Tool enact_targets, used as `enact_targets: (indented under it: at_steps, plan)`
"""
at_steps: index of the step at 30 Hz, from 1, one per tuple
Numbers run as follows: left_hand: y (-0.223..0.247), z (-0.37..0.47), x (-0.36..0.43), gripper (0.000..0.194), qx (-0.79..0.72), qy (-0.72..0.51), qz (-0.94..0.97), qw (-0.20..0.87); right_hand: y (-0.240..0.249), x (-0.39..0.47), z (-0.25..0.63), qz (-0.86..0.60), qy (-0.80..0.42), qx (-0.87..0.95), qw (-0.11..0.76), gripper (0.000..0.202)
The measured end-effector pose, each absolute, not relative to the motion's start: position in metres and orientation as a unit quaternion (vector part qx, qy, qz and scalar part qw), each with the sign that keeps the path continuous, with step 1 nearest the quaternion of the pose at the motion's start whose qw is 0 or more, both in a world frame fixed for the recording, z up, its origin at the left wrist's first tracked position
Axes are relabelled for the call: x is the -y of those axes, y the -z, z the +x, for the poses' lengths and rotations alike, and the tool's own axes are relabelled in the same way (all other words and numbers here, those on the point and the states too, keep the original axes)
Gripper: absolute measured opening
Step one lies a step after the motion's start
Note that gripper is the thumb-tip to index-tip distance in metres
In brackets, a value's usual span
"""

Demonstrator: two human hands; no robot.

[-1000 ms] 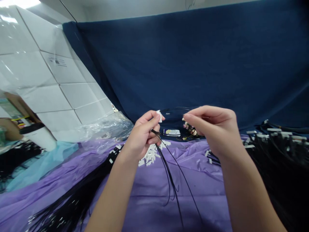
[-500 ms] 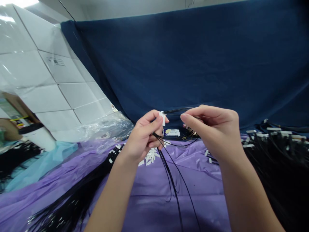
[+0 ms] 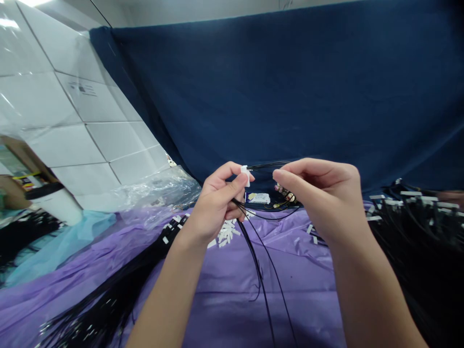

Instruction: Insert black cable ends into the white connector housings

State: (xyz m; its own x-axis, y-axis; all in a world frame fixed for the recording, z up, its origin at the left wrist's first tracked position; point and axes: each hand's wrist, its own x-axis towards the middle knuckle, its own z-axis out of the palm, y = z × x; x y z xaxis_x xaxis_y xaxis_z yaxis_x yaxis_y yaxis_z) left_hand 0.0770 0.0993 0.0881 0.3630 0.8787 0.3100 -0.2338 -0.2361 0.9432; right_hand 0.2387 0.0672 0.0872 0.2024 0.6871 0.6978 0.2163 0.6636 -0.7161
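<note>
Between thumb and index finger, my left hand [image 3: 217,200] pinches a white plastic connector [image 3: 246,175]. Thin black wires [image 3: 268,166] run from the connector's right side to my right hand [image 3: 322,188], whose fingers are pinched together on a wire. Other black wires [image 3: 259,270] pass through the lower fingers of my left hand and hang down in front of me. One wire loops across between the two hands. The wire tips inside my right fingers are hidden.
Loose white connectors [image 3: 227,233] lie piled on the purple sheet [image 3: 300,295]. Bundles of black wires with white connectors lie left [image 3: 119,290] and right [image 3: 416,241]. A white tumbler [image 3: 58,203] stands far left by stacked white boxes [image 3: 72,106]. A dark blue cloth [image 3: 271,87] hangs behind.
Both hands keep nearly the same pose and hold. The connector is slightly tilted compared with before, and the hanging wires have swung a little.
</note>
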Motion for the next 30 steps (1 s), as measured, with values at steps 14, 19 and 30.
enact_targets:
  at_steps: [14,19,30]
  plan:
    - [-0.085,0.08,-0.1,0.016,-0.262,-0.47,0.629,0.561,-0.085,-0.069,0.23,-0.397,-0.018,0.652,0.645,0.008]
    - [-0.087,0.08,-0.097,0.016,-0.243,-0.465,0.612,0.591,-0.084,-0.071,0.229,-0.366,0.028,0.669,0.647,0.008]
    - [-0.086,0.083,-0.097,0.018,-0.241,-0.451,0.588,0.627,-0.08,-0.074,0.227,-0.361,0.075,0.68,0.633,0.009]
